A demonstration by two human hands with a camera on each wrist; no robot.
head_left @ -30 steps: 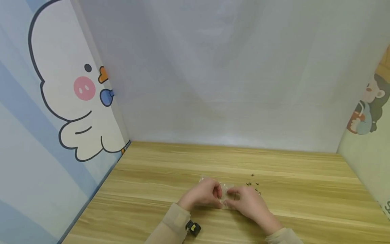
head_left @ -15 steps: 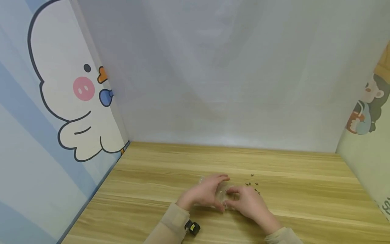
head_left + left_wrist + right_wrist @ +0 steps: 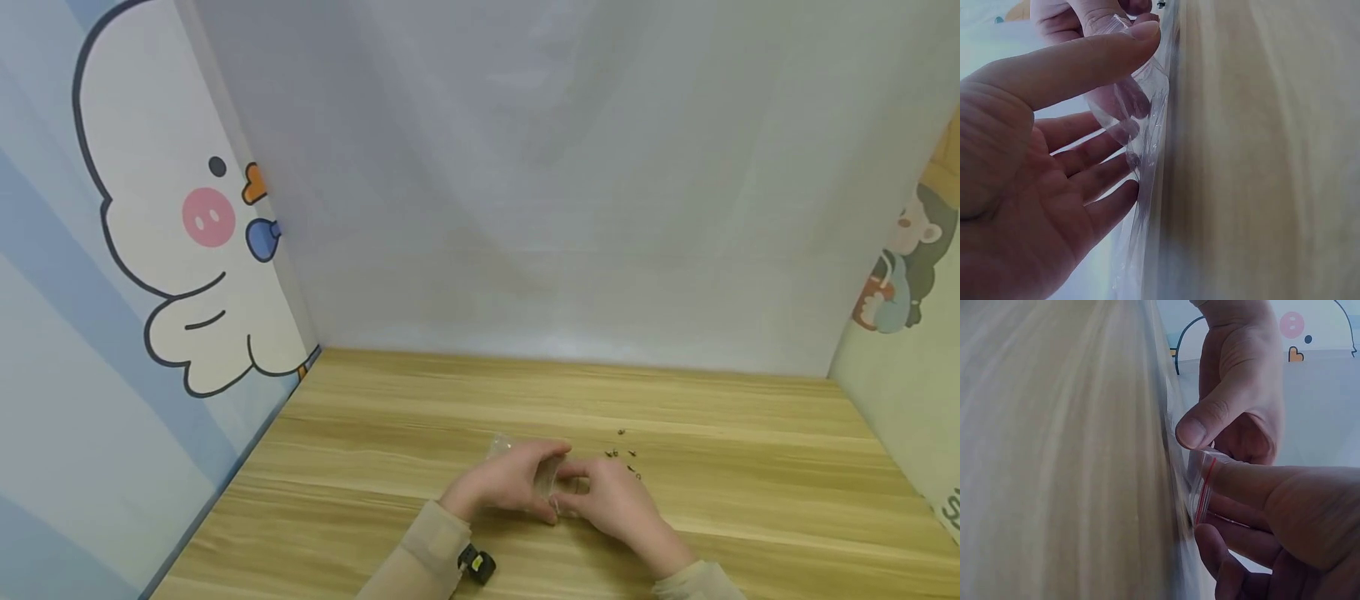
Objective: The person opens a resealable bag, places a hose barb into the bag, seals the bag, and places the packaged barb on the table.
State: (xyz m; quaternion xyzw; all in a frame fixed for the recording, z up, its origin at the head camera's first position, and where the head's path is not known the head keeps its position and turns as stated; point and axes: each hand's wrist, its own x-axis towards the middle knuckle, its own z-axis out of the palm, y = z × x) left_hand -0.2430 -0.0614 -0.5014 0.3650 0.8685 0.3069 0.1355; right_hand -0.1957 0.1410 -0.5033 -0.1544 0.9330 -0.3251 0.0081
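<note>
Head view: we see a clear plastic zip bag point(image 3: 546, 479) at the near middle of the wood-grain table point(image 3: 360, 433), lying between a person's two hands, with one corner reaching past the far side of the left hand point(image 3: 506, 482). That hand is spread wide, its thumb toward the near side and its fingers toward the far side; in the left wrist view we find the fingers loosely extended against the film and the thumb across the bag's edge, touching without a firm hold. The right hand point(image 3: 617, 502) pinches the zip end between thumb and fingertips, and in the right wrist view we can make out the red line point(image 3: 1205, 490) along that closure.

Just beyond the right hand, toward the far right, we count a handful of small dark pieces point(image 3: 616, 452) scattered on the wood, too tiny for us to identify. A black device point(image 3: 477, 565) sits beside the beige left sleeve point(image 3: 431, 537). Behind the table hangs a pale backdrop point(image 3: 525, 208), and a cartoon bird point(image 3: 161, 242) fills the left wall.
</note>
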